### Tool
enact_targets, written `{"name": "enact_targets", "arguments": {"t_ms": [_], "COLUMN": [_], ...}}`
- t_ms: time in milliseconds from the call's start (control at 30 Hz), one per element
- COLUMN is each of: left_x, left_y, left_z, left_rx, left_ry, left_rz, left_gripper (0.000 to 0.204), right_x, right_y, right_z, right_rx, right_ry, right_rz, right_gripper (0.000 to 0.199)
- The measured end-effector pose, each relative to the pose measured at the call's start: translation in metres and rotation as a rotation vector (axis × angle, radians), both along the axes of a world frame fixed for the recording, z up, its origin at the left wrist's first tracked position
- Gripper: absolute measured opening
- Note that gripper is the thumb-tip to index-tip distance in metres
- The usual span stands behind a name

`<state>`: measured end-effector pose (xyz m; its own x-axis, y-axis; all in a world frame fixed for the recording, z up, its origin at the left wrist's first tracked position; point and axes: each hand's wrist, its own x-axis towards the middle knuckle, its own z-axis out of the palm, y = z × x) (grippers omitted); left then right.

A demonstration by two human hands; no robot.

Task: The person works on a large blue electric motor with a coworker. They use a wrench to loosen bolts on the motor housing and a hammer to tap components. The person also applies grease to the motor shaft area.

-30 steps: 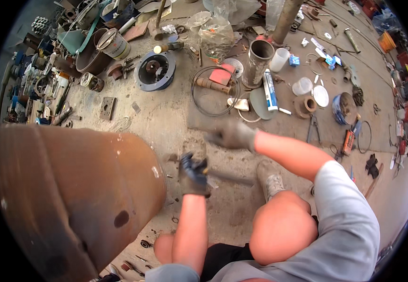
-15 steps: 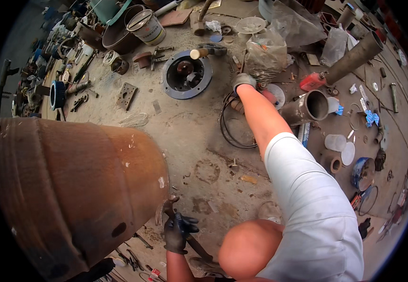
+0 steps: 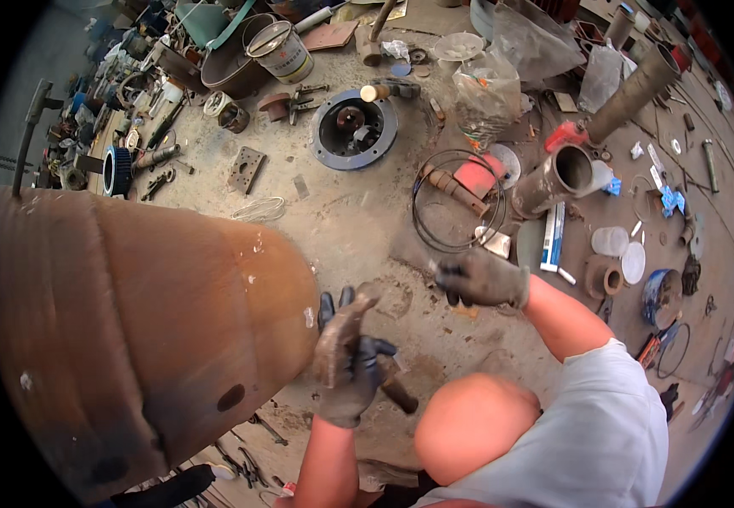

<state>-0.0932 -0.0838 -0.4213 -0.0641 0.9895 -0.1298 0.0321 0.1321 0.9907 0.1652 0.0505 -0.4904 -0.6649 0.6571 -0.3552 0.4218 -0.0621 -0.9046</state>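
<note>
My left hand (image 3: 351, 381), in a dark grey glove, is closed around a rusty, bar-like metal tool (image 3: 341, 334). A thick end of a rusty bar also sticks out on the hand's right side; I cannot tell whether both are one piece. Just left of this hand is the open end of a large rusty steel cylinder (image 3: 206, 296). My right hand (image 3: 485, 279), also gloved, is above the floor with its fingers curled together. A small pale tip shows at its fingers, too blurred to name. Beyond it lies a coil of black cable (image 3: 422, 216).
A blue flanged housing (image 3: 320, 152) sits ahead, a hammer (image 3: 388, 90) across its rim. Rightward stand a short steel pipe (image 3: 540, 190), a blue-and-white box (image 3: 553, 237) and a long pipe (image 3: 633, 97). Buckets (image 3: 282, 55) and a plastic bag (image 3: 485, 93) stand farther back.
My right hand has come back from beside the plastic bag toward my body. My left hand has risen with the rusty tool, up and to the right along the cylinder's end. The view has shifted slightly.
</note>
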Motion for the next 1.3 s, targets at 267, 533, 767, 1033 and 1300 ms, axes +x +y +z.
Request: {"name": "enact_targets", "arguments": {"t_ms": [267, 533, 767, 1033, 1300], "left_x": [-0.02, -0.072, -0.118, -0.183, -0.228], "left_y": [-0.047, -0.14, -0.182, -0.176, -0.204], "left_z": [0.034, 0.063, 0.14, 0.252, 0.29], "left_rx": [0.34, 0.511, 0.634, 1.043, 0.997], "left_ry": [0.605, 0.037, 0.225, 0.201, -0.194], "left_rz": [-0.605, -0.161, -0.097, 0.022, -0.128], "left_gripper": [0.045, 0.037, 0.036, 0.028, 0.016], "right_x": [-0.051, -0.108, -0.176, -0.174, -0.206], "right_y": [-0.126, -0.27, -0.314, -0.379, -0.402], "right_z": [0.057, 0.129, 0.241, 0.341, 0.355], "right_rx": [-0.22, 0.359, 0.364, -0.05, 0.143], "right_ry": [0.334, 0.264, 0.155, 0.407, 0.527], "right_rz": [0.004, -0.064, -0.149, -0.601, -0.74], "right_gripper": [0.042, 0.076, 0.048, 0.022, 0.022]}}
